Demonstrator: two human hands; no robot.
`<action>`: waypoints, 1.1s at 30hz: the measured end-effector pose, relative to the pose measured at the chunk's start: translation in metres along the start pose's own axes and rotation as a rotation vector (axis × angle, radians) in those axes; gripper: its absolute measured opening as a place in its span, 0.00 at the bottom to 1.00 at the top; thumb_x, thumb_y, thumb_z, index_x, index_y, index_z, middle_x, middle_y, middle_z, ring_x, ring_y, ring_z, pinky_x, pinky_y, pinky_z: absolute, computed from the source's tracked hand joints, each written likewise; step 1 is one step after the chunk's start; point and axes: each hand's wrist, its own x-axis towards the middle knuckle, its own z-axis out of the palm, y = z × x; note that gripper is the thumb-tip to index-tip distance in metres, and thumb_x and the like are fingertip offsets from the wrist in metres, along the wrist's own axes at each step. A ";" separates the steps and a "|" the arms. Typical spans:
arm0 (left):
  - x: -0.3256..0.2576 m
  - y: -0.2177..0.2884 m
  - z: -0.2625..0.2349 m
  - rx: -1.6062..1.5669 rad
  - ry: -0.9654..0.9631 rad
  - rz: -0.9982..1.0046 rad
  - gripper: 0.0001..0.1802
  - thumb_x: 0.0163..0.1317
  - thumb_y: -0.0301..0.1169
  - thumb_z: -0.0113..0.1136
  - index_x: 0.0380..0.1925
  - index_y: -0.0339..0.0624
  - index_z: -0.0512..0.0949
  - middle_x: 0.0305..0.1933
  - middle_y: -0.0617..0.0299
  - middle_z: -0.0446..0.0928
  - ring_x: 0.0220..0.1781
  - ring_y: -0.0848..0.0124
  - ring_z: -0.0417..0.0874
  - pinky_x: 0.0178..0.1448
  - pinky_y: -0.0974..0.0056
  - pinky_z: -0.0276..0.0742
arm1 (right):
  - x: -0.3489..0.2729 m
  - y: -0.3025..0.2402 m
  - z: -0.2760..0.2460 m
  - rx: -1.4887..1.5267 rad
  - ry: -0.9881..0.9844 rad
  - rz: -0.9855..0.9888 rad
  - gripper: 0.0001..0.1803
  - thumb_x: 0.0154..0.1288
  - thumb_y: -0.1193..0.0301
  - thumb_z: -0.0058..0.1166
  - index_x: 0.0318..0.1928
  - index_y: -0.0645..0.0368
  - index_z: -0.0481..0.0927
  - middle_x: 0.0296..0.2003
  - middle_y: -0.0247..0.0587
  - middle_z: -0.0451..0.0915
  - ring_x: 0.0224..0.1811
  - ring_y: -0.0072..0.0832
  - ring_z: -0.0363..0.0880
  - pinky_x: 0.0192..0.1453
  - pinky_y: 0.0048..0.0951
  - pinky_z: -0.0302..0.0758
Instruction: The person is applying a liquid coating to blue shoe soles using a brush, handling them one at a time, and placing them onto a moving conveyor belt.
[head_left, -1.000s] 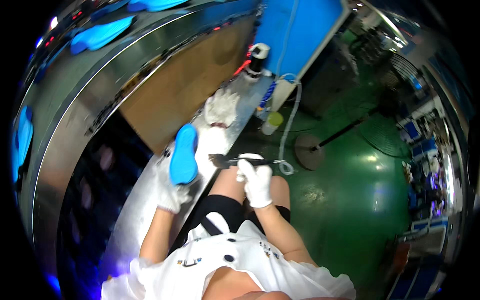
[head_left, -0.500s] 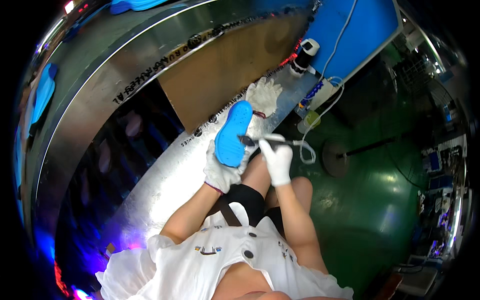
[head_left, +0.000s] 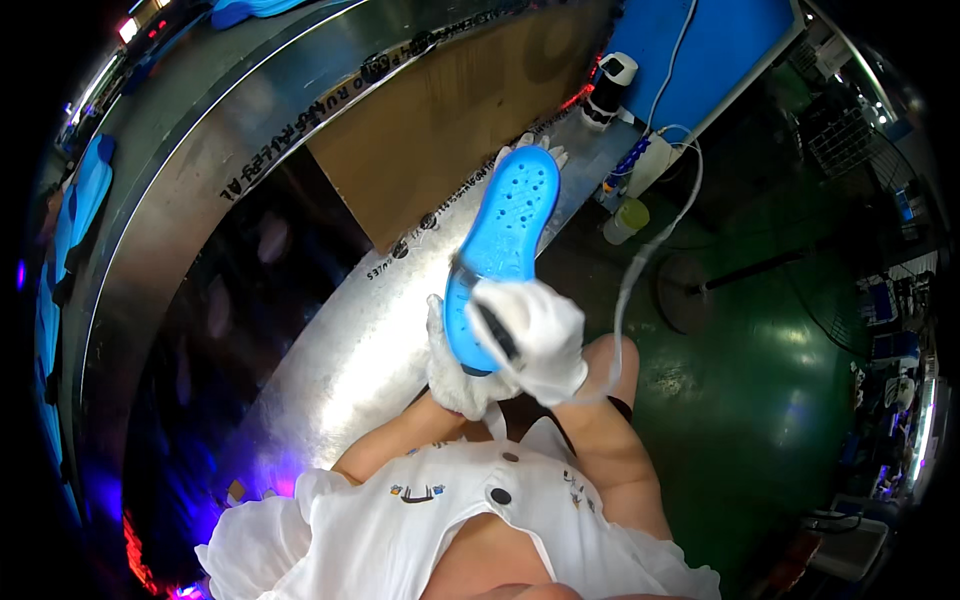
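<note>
A bright blue shoe sole (head_left: 512, 215), dotted with small holes toward its far end, is held up over the metal bench. My left hand (head_left: 458, 388), in a white glove, is closed round its near end from below and is partly hidden behind it. In my white-gloved right hand (head_left: 545, 335) is a dark pen-like tool (head_left: 497, 333) with a pale hose (head_left: 625, 290) trailing off on the right. That hand lies over the sole's near half and is smeared by motion. A grey, blurred part of the tool seems to meet the sole's left edge.
Beyond the sole, a loose work glove (head_left: 535, 141) lies on the bench (head_left: 370, 310), mostly covered from view. A cardboard panel (head_left: 440, 120) stands behind. A black-and-white bottle (head_left: 607, 92) and a yellow-green cup (head_left: 627, 220) are at the far right. More blue soles (head_left: 85, 195) lie along the left.
The sole has come up closer and now hides most of the loose glove. My right hand has moved left across the sole, turning the tool. The hose has swung up into a long curve.
</note>
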 end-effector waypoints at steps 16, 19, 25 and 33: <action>0.013 0.005 -0.020 -0.541 -0.382 -0.222 0.55 0.55 0.80 0.34 0.66 0.45 0.64 0.61 0.45 0.71 0.56 0.50 0.76 0.59 0.47 0.76 | -0.008 0.000 0.004 0.291 0.107 0.084 0.09 0.57 0.79 0.65 0.39 0.61 0.82 0.33 0.44 0.84 0.31 0.33 0.83 0.37 0.29 0.80; 0.004 0.016 0.002 -0.435 -0.064 -0.236 0.57 0.54 0.81 0.33 0.63 0.42 0.66 0.57 0.44 0.73 0.49 0.49 0.78 0.51 0.49 0.79 | -0.015 -0.010 -0.001 0.268 -0.072 -0.027 0.10 0.56 0.77 0.66 0.40 0.61 0.83 0.32 0.43 0.84 0.30 0.33 0.83 0.36 0.29 0.79; 0.002 0.015 -0.007 -0.448 -0.312 -0.247 0.58 0.50 0.81 0.41 0.64 0.42 0.66 0.55 0.43 0.74 0.50 0.48 0.79 0.52 0.49 0.77 | -0.014 -0.008 0.003 0.321 0.053 0.043 0.09 0.54 0.76 0.67 0.37 0.58 0.83 0.30 0.41 0.83 0.31 0.36 0.83 0.35 0.27 0.79; 0.009 0.025 0.000 -0.472 -0.470 -0.261 0.56 0.56 0.79 0.34 0.66 0.39 0.63 0.53 0.34 0.74 0.43 0.48 0.80 0.45 0.50 0.81 | -0.026 -0.016 0.001 0.287 0.023 0.021 0.10 0.55 0.76 0.65 0.39 0.59 0.82 0.32 0.41 0.82 0.29 0.35 0.82 0.36 0.28 0.78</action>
